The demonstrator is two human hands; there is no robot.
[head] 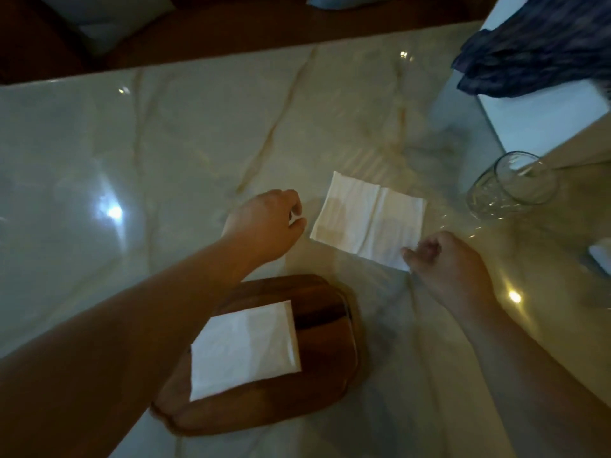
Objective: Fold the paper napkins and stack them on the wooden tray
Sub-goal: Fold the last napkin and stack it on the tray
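A white paper napkin (368,219) lies flat on the marble table with a crease down its middle. My right hand (443,259) pinches its near right corner. My left hand (264,223) hovers just left of the napkin, fingers curled, apart from the paper. Nearer to me sits an oval wooden tray (327,319) with a folded white napkin (244,348) lying on it. My left forearm crosses over the tray's left side and hides part of it.
An empty clear glass (512,183) stands right of the flat napkin. A white box (545,117) with dark blue patterned cloth (535,51) draped on it sits at the back right. A small white object (600,256) lies at the right edge.
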